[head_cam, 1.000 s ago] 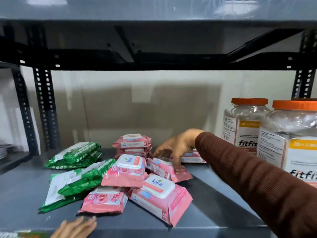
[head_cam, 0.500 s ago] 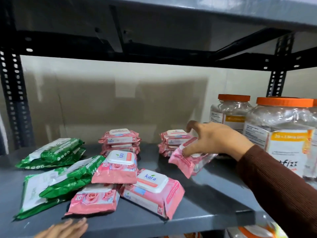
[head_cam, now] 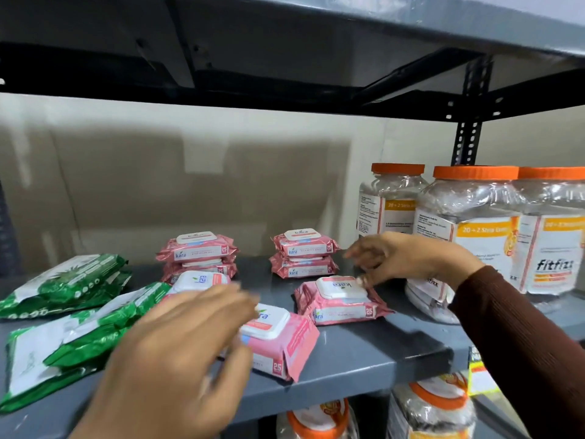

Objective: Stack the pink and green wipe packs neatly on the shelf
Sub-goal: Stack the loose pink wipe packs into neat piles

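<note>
Grey metal shelf (head_cam: 364,353) under a dark upper deck, beige wall behind, and both hands are in over the packs. Right hand (head_cam: 408,258) hangs just above a single pink pack (head_cam: 340,301), fingers spread and loose, one fingertip at the edge of its white lid; nothing is grasped. That pack lies flat, lid up, in front of a neat two-high pink stack (head_cam: 304,256). Left hand (head_cam: 177,346) is blurred, palm down and unclenched, hovering over the front heap, partly covering a pink pack (head_cam: 278,337) that is tilted with one corner at the shelf's front lip. Behind it sits another two-high pink stack (head_cam: 198,253), with a further pink pack (head_cam: 199,280) leaning against it. Green packs (head_cam: 63,286) lie loosely overlapped on the left. Orange-lidded jars (head_cam: 471,229) crowd the right end, close beside the right hand. Bare shelf shows between the two pink stacks and along the front right.
</note>
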`<control>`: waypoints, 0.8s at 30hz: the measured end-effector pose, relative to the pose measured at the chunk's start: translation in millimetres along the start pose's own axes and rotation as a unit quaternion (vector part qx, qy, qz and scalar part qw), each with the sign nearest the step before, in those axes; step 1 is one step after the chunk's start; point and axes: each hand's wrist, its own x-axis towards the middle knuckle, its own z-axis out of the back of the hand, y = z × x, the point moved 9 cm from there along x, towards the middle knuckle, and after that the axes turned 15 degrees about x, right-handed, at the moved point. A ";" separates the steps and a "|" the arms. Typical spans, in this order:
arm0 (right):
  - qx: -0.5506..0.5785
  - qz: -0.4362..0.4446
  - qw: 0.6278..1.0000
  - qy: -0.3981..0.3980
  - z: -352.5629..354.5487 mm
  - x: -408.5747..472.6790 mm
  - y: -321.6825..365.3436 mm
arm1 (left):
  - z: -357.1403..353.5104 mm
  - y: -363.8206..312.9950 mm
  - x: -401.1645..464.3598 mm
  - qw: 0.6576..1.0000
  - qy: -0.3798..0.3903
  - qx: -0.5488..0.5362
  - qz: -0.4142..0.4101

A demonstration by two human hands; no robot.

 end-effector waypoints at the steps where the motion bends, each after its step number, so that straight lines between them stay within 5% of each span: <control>1: 0.043 -0.004 0.998 0.042 -8.4 1.9 -3.6 | -8.1 -25.5 13.0 0.996 0.036 -0.043 -0.072; 4: 0.105 -0.009 0.991 0.087 -27.4 9.7 -11.5 | -59.5 -62.9 17.7 0.963 0.234 0.026 -0.134; 6: 0.103 -0.002 0.993 0.059 -29.2 14.4 -14.0 | -99.4 -58.5 8.9 0.905 0.390 0.113 -0.123; 8: 0.068 0.005 0.997 0.032 -26.8 13.6 -12.4 | -114.4 -51.9 -6.6 0.868 0.460 0.139 -0.120; 16: -0.131 -0.040 0.980 -0.143 -36.4 -4.9 17.8 | -108.4 -20.2 -22.4 0.879 0.446 0.139 -0.093; 19: -0.038 -0.066 0.993 -0.095 -41.6 -2.1 17.4 | -104.9 -20.1 -22.1 0.878 0.450 0.133 -0.094; 24: -0.074 0.033 0.996 -0.025 -17.1 0.6 16.3 | -83.4 -14.3 -12.5 0.898 0.437 0.034 -0.047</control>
